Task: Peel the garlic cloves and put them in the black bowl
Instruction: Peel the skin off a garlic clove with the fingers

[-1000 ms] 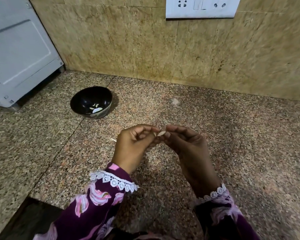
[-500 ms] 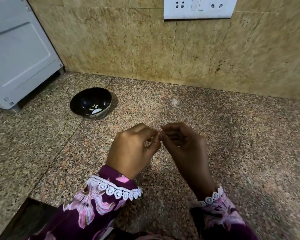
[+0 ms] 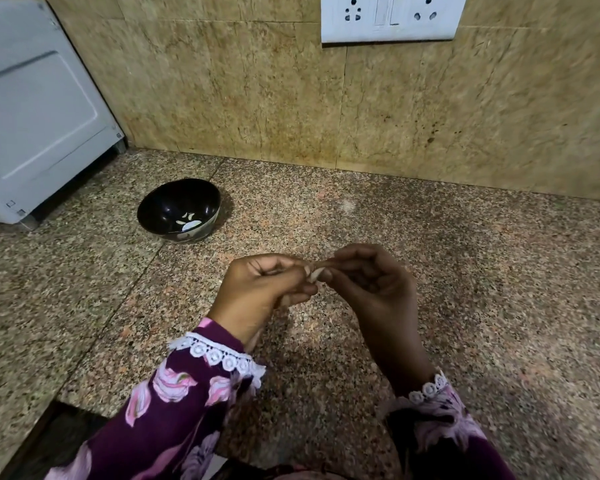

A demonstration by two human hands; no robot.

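Garlic clove (image 3: 315, 274) pinched between left hand (image 3: 264, 292) and right hand (image 3: 371, 289), held above mid-worktop (image 3: 465, 271) so fingertips can strip skin. Black bowl (image 3: 160, 206) waits near the worktop's back-left, holding peeled cloves (image 3: 189, 223).

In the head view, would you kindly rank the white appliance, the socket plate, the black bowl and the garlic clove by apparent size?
1. white appliance, cut off by the frame edge
2. socket plate, also cut off
3. black bowl
4. garlic clove, pinched between left hand and right hand
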